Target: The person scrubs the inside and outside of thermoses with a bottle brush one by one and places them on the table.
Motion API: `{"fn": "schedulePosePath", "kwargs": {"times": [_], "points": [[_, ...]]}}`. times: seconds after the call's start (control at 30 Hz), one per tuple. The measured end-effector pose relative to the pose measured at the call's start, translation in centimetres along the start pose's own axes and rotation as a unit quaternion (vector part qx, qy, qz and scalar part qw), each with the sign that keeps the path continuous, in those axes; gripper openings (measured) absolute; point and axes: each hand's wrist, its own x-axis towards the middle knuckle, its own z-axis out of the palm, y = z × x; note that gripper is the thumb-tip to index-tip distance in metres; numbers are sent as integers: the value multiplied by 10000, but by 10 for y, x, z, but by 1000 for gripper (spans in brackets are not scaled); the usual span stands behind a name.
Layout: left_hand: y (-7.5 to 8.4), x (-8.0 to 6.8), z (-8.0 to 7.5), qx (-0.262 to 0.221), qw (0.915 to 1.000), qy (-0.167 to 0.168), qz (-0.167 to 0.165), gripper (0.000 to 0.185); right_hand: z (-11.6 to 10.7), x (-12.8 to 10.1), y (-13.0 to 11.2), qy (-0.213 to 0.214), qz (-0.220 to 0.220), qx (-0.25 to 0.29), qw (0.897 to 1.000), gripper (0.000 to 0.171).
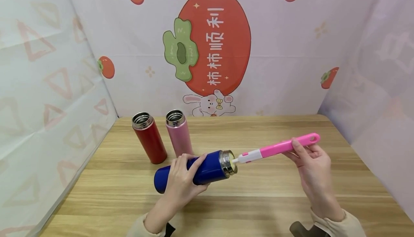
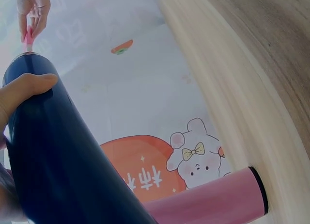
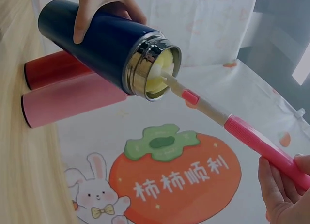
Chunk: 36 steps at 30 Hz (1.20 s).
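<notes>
My left hand (image 1: 182, 179) grips a blue thermos bottle (image 1: 210, 168) round its body and holds it tilted on its side above the table. The bottle's steel mouth (image 3: 140, 69) points right and has no lid. In my right hand (image 1: 312, 168) is a bottle brush (image 1: 278, 149) with a pink handle and a white neck, pinched near the handle's end. Its yellow sponge head (image 3: 167, 61) sits inside the bottle's mouth, only partly visible. In the left wrist view the thumb (image 2: 36, 82) lies across the blue bottle.
Behind the left hand stand a red bottle (image 1: 150, 140) and a pink bottle (image 1: 179, 134), both upright and without lids. The wooden table (image 1: 258, 208) meets a printed cloth backdrop (image 1: 275, 68) at the back, with cloth walls on both sides.
</notes>
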Motion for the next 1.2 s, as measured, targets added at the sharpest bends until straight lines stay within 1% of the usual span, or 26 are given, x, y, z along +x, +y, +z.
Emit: {"fn": "schedulePosePath", "kwargs": {"times": [0.07,0.1,0.17,0.2,0.23,0.3,0.33,0.37,0.4,0.47,0.5,0.6,0.7,0.77,0.87,0.93,1.0,1.1,1.13,1.17,1.2], "points": [[1,0,0,25,10000,-2,0,81,-5,0,7,-75,-6,-155,9999,8],[2,1,0,27,10000,9,2,81,-9,-1,11,-230,25,-111,9997,7],[5,2,0,1,10000,46,44,81,-32,3,34,-614,-10,-149,9980,12],[6,2,0,-27,9999,80,85,81,-45,4,48,-710,41,-281,9971,15],[7,3,1,-54,9999,87,112,80,-54,4,58,-796,140,-303,9963,17],[10,5,1,-128,9998,70,162,78,-79,6,89,-1013,324,-497,9931,23],[11,6,2,-159,9997,56,178,78,-90,8,103,-1014,372,-680,9918,26],[12,6,2,-172,9997,41,182,77,-97,8,113,-941,479,-830,9909,27],[13,7,3,-175,9997,37,177,78,-102,8,121,-883,569,-908,9903,29],[13,7,3,-179,9997,53,177,80,-115,9,135,-833,592,-1046,9893,33],[13,7,3,-174,9996,78,191,81,-118,9,138,-794,605,-1040,9896,34],[13,8,4,-157,9997,61,200,80,-121,9,138,-759,606,-1012,9901,34],[14,8,4,-155,9998,-47,154,76,-116,10,130,-934,471,-922,9902,32],[13,7,4,-154,9998,-86,127,76,-94,7,111,-1032,406,-588,9921,28],[12,6,4,-145,9998,-83,115,77,-80,8,96,-1267,100,-276,9915,24],[11,5,4,-136,9998,-69,113,78,-64,5,81,-1196,122,9,9927,22],[10,5,5,-134,9998,-70,112,78,-73,9,85,-1327,-17,12,9911,25],[9,4,5,-131,9998,-67,115,78,-62,7,73,-1133,104,129,9934,23],[8,4,5,-124,9998,-64,111,78,-63,9,72,-1107,74,76,9938,22],[8,4,5,-115,9999,-57,115,78,-68,11,74,-1229,11,200,9922,23],[8,3,5,-104,9999,-52,114,78,-65,11,70,-1127,27,213,9934,22]]}}
